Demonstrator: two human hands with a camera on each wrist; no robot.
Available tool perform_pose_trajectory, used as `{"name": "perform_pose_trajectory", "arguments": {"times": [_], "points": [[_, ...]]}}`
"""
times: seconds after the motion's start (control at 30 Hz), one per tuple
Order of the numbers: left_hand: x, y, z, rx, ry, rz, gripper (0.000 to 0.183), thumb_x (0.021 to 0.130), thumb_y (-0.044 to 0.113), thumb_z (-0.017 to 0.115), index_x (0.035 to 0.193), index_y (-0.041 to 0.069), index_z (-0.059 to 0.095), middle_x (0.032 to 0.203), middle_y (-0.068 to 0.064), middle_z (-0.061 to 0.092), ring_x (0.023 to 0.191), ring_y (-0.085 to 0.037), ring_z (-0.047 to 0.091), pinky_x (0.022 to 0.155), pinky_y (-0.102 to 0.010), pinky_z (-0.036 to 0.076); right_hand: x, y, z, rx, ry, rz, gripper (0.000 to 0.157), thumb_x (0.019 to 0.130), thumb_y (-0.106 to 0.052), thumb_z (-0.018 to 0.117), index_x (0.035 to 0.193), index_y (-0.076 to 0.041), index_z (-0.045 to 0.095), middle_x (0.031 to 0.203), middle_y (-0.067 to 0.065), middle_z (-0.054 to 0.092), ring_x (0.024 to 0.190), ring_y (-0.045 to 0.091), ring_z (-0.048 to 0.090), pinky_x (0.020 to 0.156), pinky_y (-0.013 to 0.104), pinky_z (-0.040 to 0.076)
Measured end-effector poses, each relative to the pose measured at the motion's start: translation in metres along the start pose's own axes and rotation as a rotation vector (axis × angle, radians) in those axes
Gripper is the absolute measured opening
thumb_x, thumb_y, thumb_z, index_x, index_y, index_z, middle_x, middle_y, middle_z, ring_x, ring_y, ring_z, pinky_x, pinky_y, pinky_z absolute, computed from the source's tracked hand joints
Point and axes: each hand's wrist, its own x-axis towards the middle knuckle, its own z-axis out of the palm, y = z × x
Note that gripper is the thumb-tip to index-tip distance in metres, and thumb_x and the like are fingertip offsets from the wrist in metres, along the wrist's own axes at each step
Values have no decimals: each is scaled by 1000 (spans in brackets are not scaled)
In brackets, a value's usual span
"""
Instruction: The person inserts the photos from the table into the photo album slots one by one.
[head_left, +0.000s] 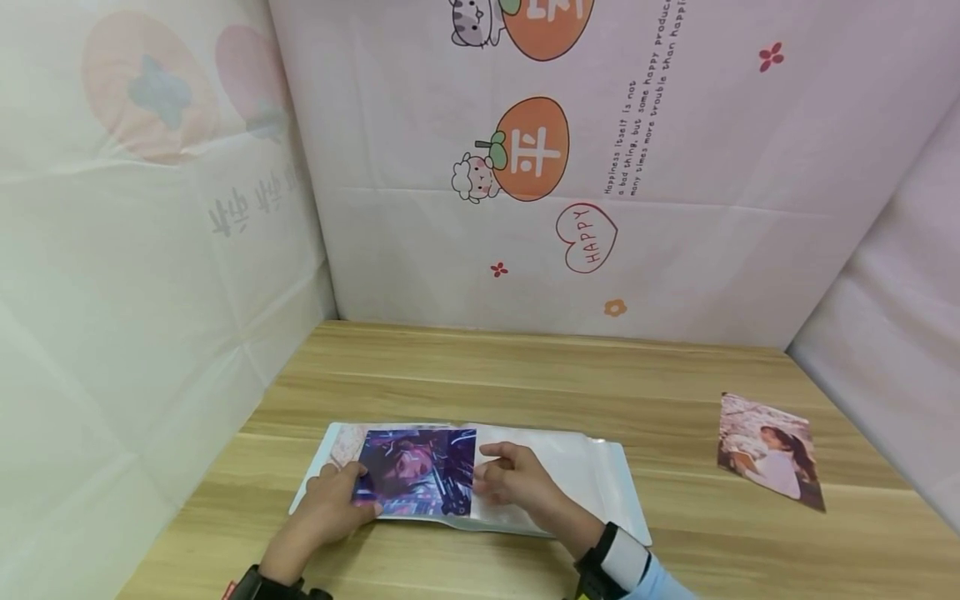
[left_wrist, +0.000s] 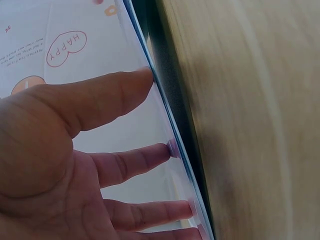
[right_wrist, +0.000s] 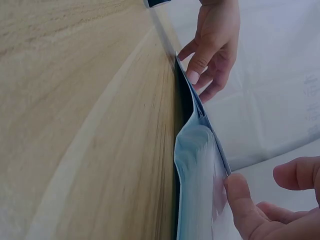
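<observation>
A photo album (head_left: 551, 479) with pale blue edges lies spread on the table. On its left page is a purple and blue photo (head_left: 442, 479) of a neon-lit figure, over a pinkish picture. My left hand (head_left: 330, 504) rests on that photo's left side, fingers spread; the left wrist view shows its thumb and fingertips touching the page. At the photo's right edge is my right hand (head_left: 521, 483). In the right wrist view, one digit of the right hand (right_wrist: 275, 210) touches the edge while another finger stands apart from it. Whether the photo sits inside a sleeve, I cannot tell.
A second photo (head_left: 771, 454), showing a person among pale blossoms, lies on the wooden table (head_left: 525, 367) at the right. White printed cloth (head_left: 390, 208) hangs behind the table and along both sides.
</observation>
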Motion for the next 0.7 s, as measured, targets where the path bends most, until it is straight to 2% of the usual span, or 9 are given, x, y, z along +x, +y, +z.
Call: {"name": "perform_pose_trajectory", "arguments": {"times": [0.2, 0.43, 0.7], "points": [[0, 0, 0, 6, 4, -10, 55, 72, 27, 77, 115, 0, 56, 96, -18, 48, 87, -37, 46, 71, -53, 46, 1, -1, 9, 26, -27, -16, 43, 85, 4, 51, 124, 17, 38, 92, 17, 60, 84, 28, 64, 73, 39, 54], [0, 1, 0, -3, 0, -12, 55, 72, 25, 77, 116, -1, 56, 97, -19, 47, 88, -37, 46, 70, -52, 46, 1, -2, 18, 54, -76, -27, 42, 86, 1, 57, 122, 15, 40, 95, 17, 59, 88, 25, 61, 79, 37, 52], [-2, 1, -1, -6, -12, -17, 55, 74, 27, 76, 117, 0, 55, 107, -26, 47, 95, -43, 45, 74, -57, 45, 2, -3, 29, 18, -117, -38, 41, 85, 1, 57, 122, 13, 42, 100, 19, 58, 90, 26, 59, 78, 36, 52]]}}
